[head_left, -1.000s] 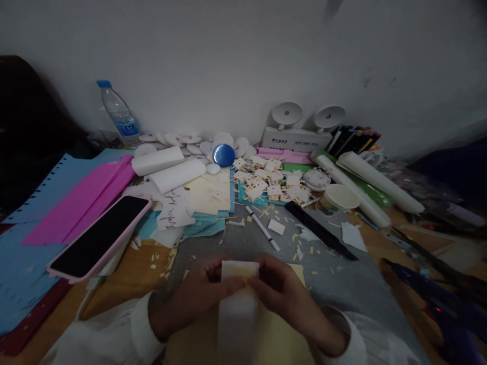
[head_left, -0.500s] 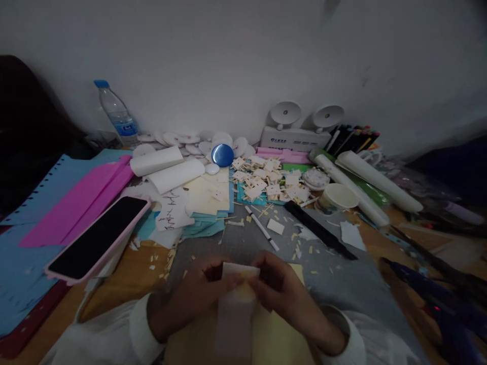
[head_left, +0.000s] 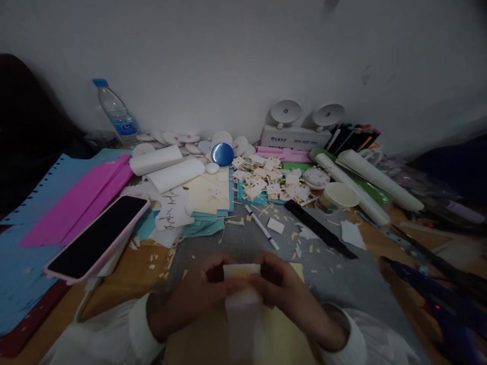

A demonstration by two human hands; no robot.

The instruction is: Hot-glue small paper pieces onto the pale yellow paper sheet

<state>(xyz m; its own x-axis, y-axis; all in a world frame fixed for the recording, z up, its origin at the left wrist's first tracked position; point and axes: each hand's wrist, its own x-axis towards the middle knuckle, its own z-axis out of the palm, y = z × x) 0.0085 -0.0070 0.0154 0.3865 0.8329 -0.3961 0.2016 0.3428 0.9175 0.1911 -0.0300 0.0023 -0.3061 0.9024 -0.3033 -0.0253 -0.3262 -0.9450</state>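
A white paper strip [head_left: 244,319] hangs between my hands, its upper part folded over or around something yellowish that is too blurred to make out. My left hand [head_left: 207,289] pinches the strip from the left, its thumb laid across the front. From the right, my right hand [head_left: 279,284] grips the same upper part with thumb and fingers. Both thumbs nearly meet at the middle. Under the hands lies a pale yellow sheet [head_left: 287,329] on the grey mat [head_left: 342,294].
Beyond the hands are a white pen [head_left: 262,228], a black stick-like item [head_left: 319,230] and a pile of small wooden pieces [head_left: 262,177]. A phone [head_left: 101,238] and pink paper [head_left: 76,203] lie left. A blue glue gun [head_left: 429,299] with a red light is at right.
The paper strip's lower end has swung a little to the right. My thumbs have moved closer together over its upper part, covering more of the yellowish patch.
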